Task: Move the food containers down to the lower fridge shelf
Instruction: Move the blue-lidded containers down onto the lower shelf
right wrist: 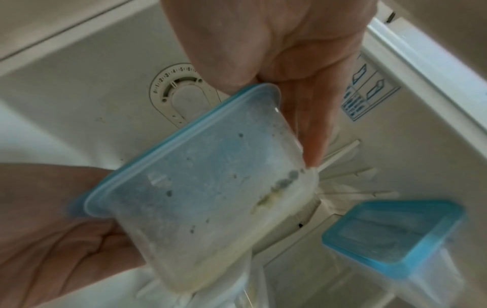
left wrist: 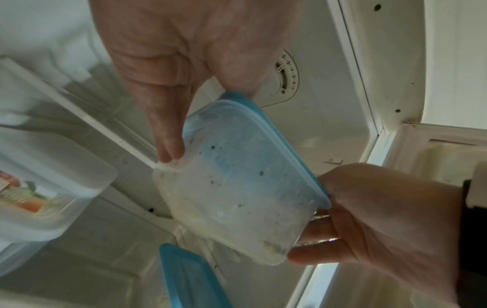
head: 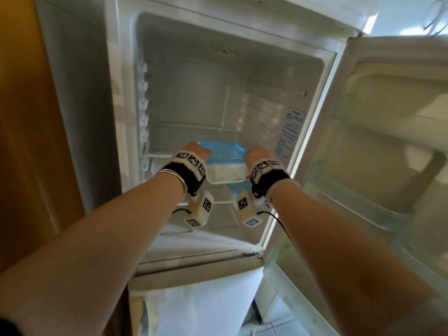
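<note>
A clear food container with a blue lid point(head: 224, 163) hangs in front of the upper shelf rim point(head: 157, 155) of the open fridge, pale food residue inside it. My left hand point(head: 196, 150) grips its left end, thumb on the lid and fingers point(left wrist: 168, 143) on the side wall. My right hand point(head: 258, 154) grips the right end the same way, fingers point(right wrist: 313, 135) down the wall. A second blue-lidded container point(right wrist: 395, 235) sits lower in the fridge, just under the held one point(head: 233, 188).
A clear lidded tub with a colourful label point(left wrist: 44, 183) stands at the left inside the fridge. The thermostat dial point(right wrist: 181, 91) is on the back wall. The fridge door point(head: 378, 146) stands open at the right. A wooden panel point(head: 21, 117) flanks the left.
</note>
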Available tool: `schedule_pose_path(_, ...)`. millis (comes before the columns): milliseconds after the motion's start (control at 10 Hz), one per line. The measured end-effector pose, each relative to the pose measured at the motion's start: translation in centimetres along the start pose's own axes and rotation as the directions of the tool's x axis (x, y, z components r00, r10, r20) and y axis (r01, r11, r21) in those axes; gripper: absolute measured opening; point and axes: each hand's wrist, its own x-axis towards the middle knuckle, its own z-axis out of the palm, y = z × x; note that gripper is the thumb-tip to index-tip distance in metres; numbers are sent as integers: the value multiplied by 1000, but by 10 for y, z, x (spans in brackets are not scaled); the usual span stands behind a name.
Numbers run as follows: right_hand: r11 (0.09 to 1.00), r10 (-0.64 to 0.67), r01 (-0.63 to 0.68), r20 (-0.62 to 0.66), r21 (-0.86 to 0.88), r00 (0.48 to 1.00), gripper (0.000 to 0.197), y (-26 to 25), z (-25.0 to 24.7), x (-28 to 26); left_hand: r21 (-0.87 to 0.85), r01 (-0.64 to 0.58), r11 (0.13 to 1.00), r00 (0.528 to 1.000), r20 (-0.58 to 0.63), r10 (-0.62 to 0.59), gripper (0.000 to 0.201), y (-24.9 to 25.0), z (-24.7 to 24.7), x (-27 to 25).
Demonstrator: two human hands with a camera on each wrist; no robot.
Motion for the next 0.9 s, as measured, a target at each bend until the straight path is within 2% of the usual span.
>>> schedule_pose_path(100, 993, 57, -59, 20, 107, 998, 32, 10, 13, -10, -42, 23, 999, 1000, 1, -23, 41, -13, 5, -13)
schedule_pose_path(200, 985, 47, -52, 34, 167, 998, 33, 21, 26, -12, -40, 33, 999, 999, 0, -33, 44, -25, 11, -23)
schedule_pose_path(300, 987, 60, -69, 63, 148, 996, 31, 29, 40, -17, -23, 60, 998, 997, 43, -59, 40, -40, 20, -28)
schedule_pose_path(500, 968, 35, -63, 118, 244, 992, 38, 33, 72, -9, 67, 116, 991, 990, 71, -121, 31, -69, 34, -11)
schedule_pose_path(800, 987, 41, -62, 143, 147, 989, 37, 24, 110, 39, 318, 160, 935, 979, 71, -192, 25, -92, 52, 50)
schedule_pose_path(900, 992, 55, -69, 139, 102, 989, 37, 21, 123, 60, 316, 185, 930, 973, 74, -219, 25, -99, 59, 72)
